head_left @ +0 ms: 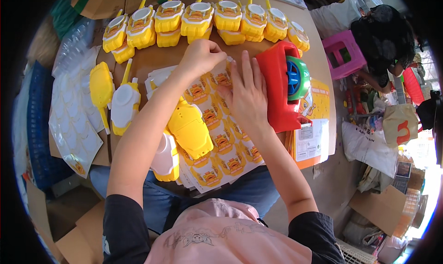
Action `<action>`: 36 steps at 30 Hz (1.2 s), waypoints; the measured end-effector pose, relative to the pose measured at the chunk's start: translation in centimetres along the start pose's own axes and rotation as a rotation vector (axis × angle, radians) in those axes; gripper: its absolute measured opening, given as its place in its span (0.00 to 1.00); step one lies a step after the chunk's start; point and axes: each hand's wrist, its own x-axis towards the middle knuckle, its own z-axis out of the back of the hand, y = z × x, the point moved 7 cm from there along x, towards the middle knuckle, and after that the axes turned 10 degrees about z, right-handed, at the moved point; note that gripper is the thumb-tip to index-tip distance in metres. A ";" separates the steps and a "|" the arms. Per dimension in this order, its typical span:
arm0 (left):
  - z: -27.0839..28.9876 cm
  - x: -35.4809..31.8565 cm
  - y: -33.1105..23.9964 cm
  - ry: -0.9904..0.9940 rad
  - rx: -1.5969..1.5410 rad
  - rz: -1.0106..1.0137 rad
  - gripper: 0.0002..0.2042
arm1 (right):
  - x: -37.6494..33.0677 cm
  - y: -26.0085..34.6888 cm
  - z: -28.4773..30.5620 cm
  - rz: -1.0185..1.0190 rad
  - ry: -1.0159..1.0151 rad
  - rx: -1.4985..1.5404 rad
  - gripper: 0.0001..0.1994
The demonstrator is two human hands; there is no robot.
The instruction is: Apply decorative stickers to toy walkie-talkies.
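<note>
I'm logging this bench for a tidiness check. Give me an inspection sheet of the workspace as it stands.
Surface: brown table, largely covered.
Job's things: sticker sheet with orange-yellow stickers; row of yellow toy casings along the far edge.
Clutter: loose yellow and white toy parts, red toy with blue-green wheel, used backing sheets, printed cards.
Hands: left hand closed at the sheet's top edge; right hand flat on the sheet.
Cables: nothing seen.
Surroundings: another person beside a pink stool; bags and cardboard on the floor.
</note>
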 end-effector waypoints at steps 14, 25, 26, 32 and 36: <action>0.0 -0.2 -0.3 -0.001 0.002 0.017 0.13 | 0.2 0.3 0.2 0.063 0.059 -0.019 0.33; 0.0 0.0 0.1 -0.014 -0.018 0.047 0.12 | 0.2 0.9 2.6 -0.003 -0.115 0.209 0.37; 0.0 0.0 0.0 -0.005 -0.032 0.025 0.12 | 0.1 0.6 2.2 -0.002 -0.049 0.082 0.35; 0.0 0.0 0.1 -0.024 -0.035 0.008 0.12 | -0.3 1.8 2.4 0.060 0.071 -0.048 0.26; 0.2 0.1 0.2 -0.039 -0.008 0.010 0.12 | 0.3 2.9 3.1 0.025 0.017 0.089 0.22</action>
